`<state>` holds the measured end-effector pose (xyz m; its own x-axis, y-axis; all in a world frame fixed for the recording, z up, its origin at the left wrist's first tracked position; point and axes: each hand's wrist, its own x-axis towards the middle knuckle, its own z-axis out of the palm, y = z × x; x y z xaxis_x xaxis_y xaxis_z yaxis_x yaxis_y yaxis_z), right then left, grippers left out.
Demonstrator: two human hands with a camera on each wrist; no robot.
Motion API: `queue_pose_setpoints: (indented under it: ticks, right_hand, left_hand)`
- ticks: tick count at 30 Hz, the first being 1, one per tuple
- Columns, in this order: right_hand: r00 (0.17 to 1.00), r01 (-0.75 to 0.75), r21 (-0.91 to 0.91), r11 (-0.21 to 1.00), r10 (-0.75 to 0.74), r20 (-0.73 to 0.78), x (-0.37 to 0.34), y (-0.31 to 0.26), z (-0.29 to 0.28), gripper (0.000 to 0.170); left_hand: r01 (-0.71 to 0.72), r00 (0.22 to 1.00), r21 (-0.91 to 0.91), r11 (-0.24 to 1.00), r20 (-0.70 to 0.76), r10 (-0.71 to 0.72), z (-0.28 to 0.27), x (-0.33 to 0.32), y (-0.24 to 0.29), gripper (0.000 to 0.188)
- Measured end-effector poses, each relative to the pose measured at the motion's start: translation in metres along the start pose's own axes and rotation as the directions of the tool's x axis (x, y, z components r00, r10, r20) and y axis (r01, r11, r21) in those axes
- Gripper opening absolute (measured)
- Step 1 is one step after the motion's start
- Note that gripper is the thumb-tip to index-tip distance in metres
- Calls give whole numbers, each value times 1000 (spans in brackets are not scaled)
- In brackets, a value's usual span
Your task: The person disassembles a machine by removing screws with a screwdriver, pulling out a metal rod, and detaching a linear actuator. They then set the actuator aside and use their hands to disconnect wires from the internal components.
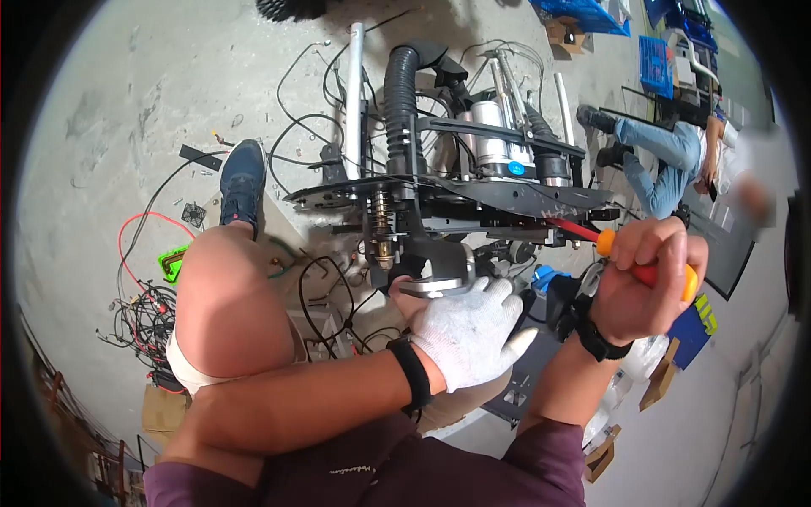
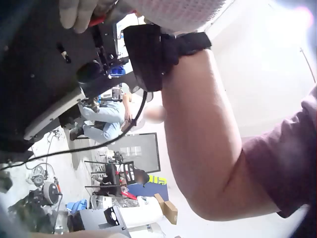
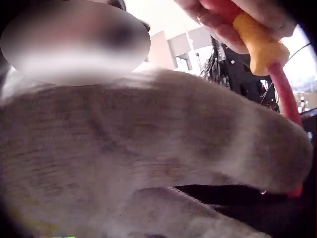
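My right hand [image 1: 650, 262] is bare and wraps its fingers round the red and yellow handle of a screwdriver [image 1: 606, 242]. The red shaft runs left to a long black plate of a wheeled machine frame [image 1: 541, 198]. My left hand [image 1: 469, 334] wears a white knit glove, with its thumb extended away from the fingers. It lies close beside a black curved bracket with a bright metal edge [image 1: 435, 287], its fingertips partly hidden. In the right wrist view the glove [image 3: 148, 129] fills the front and hides part of the screwdriver shaft [image 3: 284, 94].
A coil spring [image 1: 383, 215] and a ribbed black tube [image 1: 401, 110] belong to the frame. Tangled wires [image 1: 139, 321] lie on the floor at left, near my shoe [image 1: 243, 184]. A seated person [image 1: 659, 156] is at right, near blue crates [image 1: 655, 66]. Cardboard pieces [image 1: 659, 376] lie below.
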<state>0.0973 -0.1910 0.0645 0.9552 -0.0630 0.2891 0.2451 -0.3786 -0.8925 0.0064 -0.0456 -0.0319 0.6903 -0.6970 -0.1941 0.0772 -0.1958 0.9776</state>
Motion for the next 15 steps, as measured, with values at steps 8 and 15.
queue_pose_setpoints:
  ticks: [8, 15]
  right_hand:
    - [999, -40, 176, 984, 38, 15, -14, -14, -12, 21]
    - [999, -30, 211, 977, 25, 26, -32, -14, -10, 22]
  left_hand:
    - [-106, 993, 173, 979, -36, 114, 2, 14, -2, 43]
    - [-139, 974, 269, 953, -138, 181, 2, 13, -11, 41]
